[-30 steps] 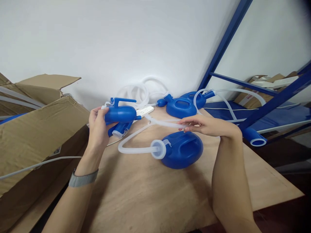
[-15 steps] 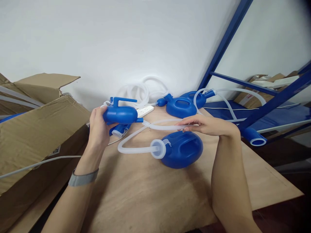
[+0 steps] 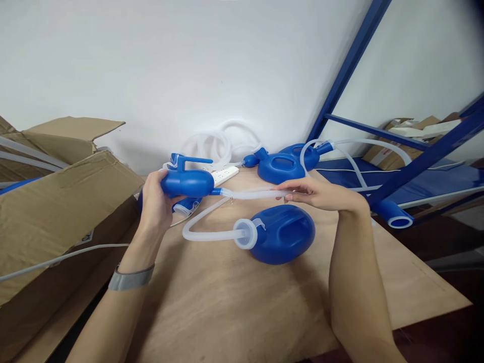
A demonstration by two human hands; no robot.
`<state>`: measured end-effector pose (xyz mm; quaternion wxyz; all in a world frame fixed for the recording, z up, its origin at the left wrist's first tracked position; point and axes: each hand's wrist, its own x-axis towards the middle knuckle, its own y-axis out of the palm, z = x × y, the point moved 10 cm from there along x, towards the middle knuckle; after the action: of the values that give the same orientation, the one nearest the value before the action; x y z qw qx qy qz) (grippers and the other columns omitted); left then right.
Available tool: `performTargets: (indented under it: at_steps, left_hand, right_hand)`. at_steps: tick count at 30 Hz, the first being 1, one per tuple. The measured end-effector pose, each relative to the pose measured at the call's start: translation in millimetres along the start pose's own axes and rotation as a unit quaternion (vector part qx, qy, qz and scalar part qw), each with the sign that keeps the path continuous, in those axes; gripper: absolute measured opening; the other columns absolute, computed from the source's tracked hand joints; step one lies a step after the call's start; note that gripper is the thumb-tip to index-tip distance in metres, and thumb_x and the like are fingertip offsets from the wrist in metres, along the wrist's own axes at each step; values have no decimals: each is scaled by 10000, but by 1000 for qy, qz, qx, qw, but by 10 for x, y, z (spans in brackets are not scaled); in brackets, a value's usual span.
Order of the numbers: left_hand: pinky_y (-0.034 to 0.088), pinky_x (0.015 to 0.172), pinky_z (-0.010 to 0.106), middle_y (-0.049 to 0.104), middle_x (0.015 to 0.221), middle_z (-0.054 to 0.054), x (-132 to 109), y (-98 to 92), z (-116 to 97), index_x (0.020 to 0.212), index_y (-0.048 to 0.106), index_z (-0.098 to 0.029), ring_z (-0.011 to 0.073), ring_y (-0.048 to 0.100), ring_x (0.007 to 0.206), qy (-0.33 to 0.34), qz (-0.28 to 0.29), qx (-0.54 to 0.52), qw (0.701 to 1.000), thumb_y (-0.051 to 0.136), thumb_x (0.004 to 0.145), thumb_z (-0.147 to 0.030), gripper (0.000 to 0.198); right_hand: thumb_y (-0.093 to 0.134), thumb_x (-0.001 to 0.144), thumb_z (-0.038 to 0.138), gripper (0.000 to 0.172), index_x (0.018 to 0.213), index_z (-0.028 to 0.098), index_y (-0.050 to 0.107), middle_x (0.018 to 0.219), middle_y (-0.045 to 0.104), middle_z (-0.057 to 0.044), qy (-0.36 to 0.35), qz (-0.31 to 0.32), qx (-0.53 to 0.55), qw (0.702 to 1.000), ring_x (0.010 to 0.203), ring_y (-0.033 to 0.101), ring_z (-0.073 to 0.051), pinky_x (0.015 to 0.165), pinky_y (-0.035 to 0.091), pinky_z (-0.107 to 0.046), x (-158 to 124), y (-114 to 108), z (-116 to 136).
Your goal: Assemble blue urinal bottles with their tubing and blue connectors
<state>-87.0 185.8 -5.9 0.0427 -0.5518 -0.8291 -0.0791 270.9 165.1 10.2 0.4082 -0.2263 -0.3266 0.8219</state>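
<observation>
a second ago the free end of the clear flexible plastic tube (image 3: pixel 253 193) hung short of the blue plastic handled bottle (image 3: pixel 187 182), with a gap between them. now that end sits on the bottle's narrow spout, so the two parts look joined, though how firmly is not clear.

the left hand (image 3: pixel 155 201), at nine o'clock, is closed round the rear of the bottle and holds it level above the pale wooden tabletop (image 3: pixel 234 302). the right hand (image 3: pixel 321 194), at three o'clock, pinches the tube between thumb and fingertips, the other fingers stretched out.

counted, five blue bottles show: the held one, one half hidden just under it (image 3: pixel 185 205), a rounded one lying at centre (image 3: pixel 287 234) with a ribbed tube (image 3: pixel 206 234) in its neck, and two at one o'clock (image 3: pixel 282 166) against the wall. one blue open-ended cup piece (image 3: pixel 395 216) hangs at three o'clock. one white power strip (image 3: pixel 225 175) lies at twelve o'clock. the white coiled tubes (image 3: pixel 219 141) behind it overlap too much to count. two brown cardboard boxes (image 3: pixel 56 212) stand at nine o'clock.
</observation>
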Motion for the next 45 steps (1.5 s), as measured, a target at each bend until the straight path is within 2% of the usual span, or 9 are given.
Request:
performTargets:
  at_steps: [3, 9, 14, 20, 25, 29, 36, 41, 45]
  left_hand:
    - [643, 629, 304, 619, 1261, 62, -39, -12, 75, 969, 595, -281, 300, 622, 1208, -71, -21, -76, 994, 629, 821, -473, 245]
    - [675, 685, 342, 592, 1231, 53, -114, 55, -46, 913, 577, -281, 299, 591, 1235, -23, -12, -53, 998, 645, 822, -452, 205]
    - [670, 680, 369, 615, 1132, 51, -183, 112, -34, 867, 571, -257, 275, 671, 1061, -54, -13, -111, 992, 655, 806, -377, 159]
    - [514, 458, 229, 616, 1039, 50, -145, 100, -90, 857, 604, -237, 219, 649, 885, -37, 3, -76, 996, 670, 773, -389, 185]
    - [408, 408, 233, 597, 950, 27, -85, 13, -128, 861, 613, -225, 188, 588, 760, -41, -4, -72, 997, 639, 757, -332, 151]
    - [402, 405, 218, 544, 923, 5, -77, -21, -191, 831, 577, -220, 158, 536, 721, -41, 12, -86, 995, 617, 755, -258, 94]
    - [364, 319, 210, 510, 828, -1, -62, 20, -252, 791, 588, -204, 138, 490, 595, -15, 42, -83, 996, 611, 634, -269, 171]
    - [334, 284, 214, 534, 791, -2, -69, 36, -281, 760, 613, -192, 130, 485, 536, -6, 50, -72, 996, 608, 582, -290, 203]
    - [321, 268, 215, 543, 735, -9, -85, 32, -327, 735, 627, -183, 116, 469, 471, 9, 49, -61, 997, 611, 567, -287, 197]
  right_hand:
    - [603, 947, 601, 686, 1553, 292, 517, 1316, 724, -99, 7, -56, -37, 998, 1162, 689, -313, 1024, 541, -492, 27, -66, 45]
    - [614, 969, 524, 547, 1493, 370, 584, 1466, 659, -19, -62, -95, -83, 990, 1286, 637, -335, 1102, 493, -494, 185, 115, 540]
    - [511, 1036, 368, 548, 1579, 408, 448, 1547, 588, 35, -98, -109, -103, 984, 1365, 599, -307, 1151, 456, -500, 263, 257, 778]
    - [506, 1038, 392, 517, 1554, 376, 498, 1496, 636, 14, -98, -96, -112, 984, 1300, 639, -299, 1097, 485, -452, 236, 222, 713]
    - [505, 1024, 565, 523, 1498, 354, 577, 1162, 783, -18, -52, -101, -130, 985, 967, 727, -286, 910, 528, -409, 201, 123, 615]
    - [436, 1046, 579, 537, 1469, 302, 618, 931, 773, -29, -41, -113, -146, 982, 836, 703, -272, 855, 510, -399, 165, 64, 614]
    - [428, 1054, 561, 529, 1467, 291, 617, 1046, 782, -40, -53, -114, -125, 984, 951, 712, -280, 893, 522, -410, 121, 28, 577]
    - [449, 1058, 494, 470, 1433, 287, 642, 1337, 725, -59, -73, -141, -122, 980, 1232, 662, -303, 1066, 495, -457, 83, -25, 550]
    - [406, 1083, 404, 453, 1500, 333, 568, 1461, 656, -28, -98, -148, -143, 974, 1344, 607, -276, 1127, 469, -449, 61, 26, 631]
